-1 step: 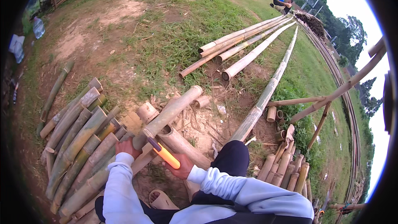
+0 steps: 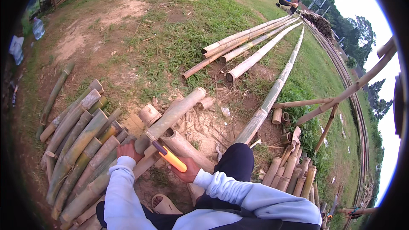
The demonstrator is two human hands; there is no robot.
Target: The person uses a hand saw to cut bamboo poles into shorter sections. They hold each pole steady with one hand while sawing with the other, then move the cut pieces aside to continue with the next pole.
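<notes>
— Where does the view sit?

— On my head, a wide fisheye tipped down and forward over my forearms; my left hand (image 2: pixel 129 150) and right hand (image 2: pixel 186 173) lie close below, low in the frame.

— And farther out?

— The grass (image 2: pixel 187 38) runs away ahead, edges bending at the dark rim.

The person wore a pale blue long-sleeved top (image 2: pixel 238 196) with ribbed cuffs. Dark trousers (image 2: pixel 236 164) covered the legs. A tan slip-on sandal (image 2: pixel 162 204) showed below.
</notes>
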